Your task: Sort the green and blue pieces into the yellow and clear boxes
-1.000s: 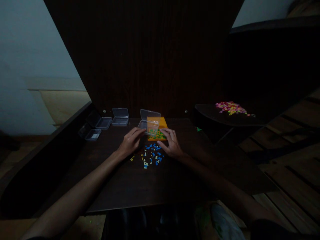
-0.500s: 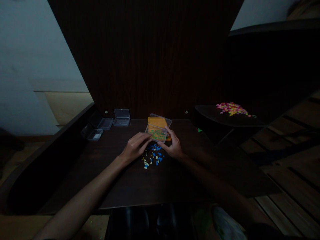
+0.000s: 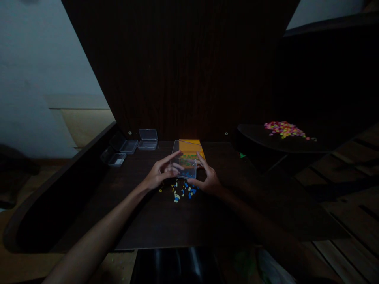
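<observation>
"What's being held?"
"The left hand point(image 3: 156, 174) and right hand point(image 3: 211, 180) grip a clear box point(image 3: 187, 169) between them, one at each side. Its lid is up."
"Where is it?"
"In front of the orange tray point(image 3: 196, 141), just past little blue and yellow blocks point(image 3: 194, 191) on the dark table point(image 3: 160, 225)"

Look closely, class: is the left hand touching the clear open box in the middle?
Touching. The head view shows the left hand gripping the clear box at its left side, with some fingers visible through the plastic.
</observation>
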### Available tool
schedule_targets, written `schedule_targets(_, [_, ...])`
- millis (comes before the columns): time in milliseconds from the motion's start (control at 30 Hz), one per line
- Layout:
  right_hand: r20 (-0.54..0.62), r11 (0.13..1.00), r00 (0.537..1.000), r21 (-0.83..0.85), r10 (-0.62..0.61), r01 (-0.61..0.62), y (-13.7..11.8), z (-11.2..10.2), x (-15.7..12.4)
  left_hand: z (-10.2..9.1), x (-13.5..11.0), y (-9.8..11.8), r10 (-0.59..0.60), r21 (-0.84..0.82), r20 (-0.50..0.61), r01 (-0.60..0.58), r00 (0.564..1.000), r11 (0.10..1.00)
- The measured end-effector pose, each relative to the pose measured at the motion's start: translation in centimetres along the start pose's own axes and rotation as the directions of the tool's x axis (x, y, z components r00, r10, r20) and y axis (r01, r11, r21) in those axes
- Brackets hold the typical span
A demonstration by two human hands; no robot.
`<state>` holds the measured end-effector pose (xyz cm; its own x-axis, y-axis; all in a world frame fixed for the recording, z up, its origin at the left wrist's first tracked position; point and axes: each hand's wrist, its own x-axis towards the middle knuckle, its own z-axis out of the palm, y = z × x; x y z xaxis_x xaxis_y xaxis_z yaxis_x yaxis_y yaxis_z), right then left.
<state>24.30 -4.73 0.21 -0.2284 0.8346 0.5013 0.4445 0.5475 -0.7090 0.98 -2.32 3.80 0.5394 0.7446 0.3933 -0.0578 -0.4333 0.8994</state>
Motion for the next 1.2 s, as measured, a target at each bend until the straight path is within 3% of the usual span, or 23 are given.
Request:
schedule_targets(100, [-0.002, 0.999, 1.0, -0.034, 0.007, -0.007, 0.0, -0.2, 0.0, -0.3, 0.1, -0.4, -0.013, -0.086, 0.014, 0.015, 1.0, 0.996])
schedule_targets(167, [-0.068, 0.997, 0.997, -0.073, -0.022, 0.017, -0.1, -0.1, -0.1, -0.7, 0.2, -0.6, -0.005, -0.088, -0.066, -0.001, 0.998, 0.996])
schedule_targets(233, [-0.063, 0.986, 0.99, -0.119, -0.126, 0.118, -0.5, 0.1, -0.5, -1.2, 0.4, -0.8, -0.009, -0.072, -0.168, -0.004, 0.986, 0.997])
schedule_targets(367, [0.208, 0.897, 0.9, -0.149, -0.382, 0.415, -1.9, 0.8, -1.3, -2.1, 0.5, -1.4, -0.003, -0.029, -0.324, -0.007, 0.946, 1.0])
schedule_targets(467, [0.309, 0.865, 0.848, -0.129, -0.43, 0.486, -2.7, 1.2, -1.6, -2.2, 0.6, -1.8, 0.008, 0.005, -0.352, -0.007, 0.936, 1.0])
schedule_targets(767, [0.415, 0.837, 0.785, -0.09, -0.46, 0.539, -2.9, 1.5, -1.7, -1.6, 0.6, -1.6, 0.068, 0.096, -0.279, -0.043, 0.958, 0.994])
schedule_targets(1200, [0.444, 0.86, 0.787, -0.066, -0.429, 0.507, -2.7, 1.5, -1.9, -1.2, 0.8, -1.2, -0.007, -0.092, -0.344, -0.026, 0.939, 0.995])
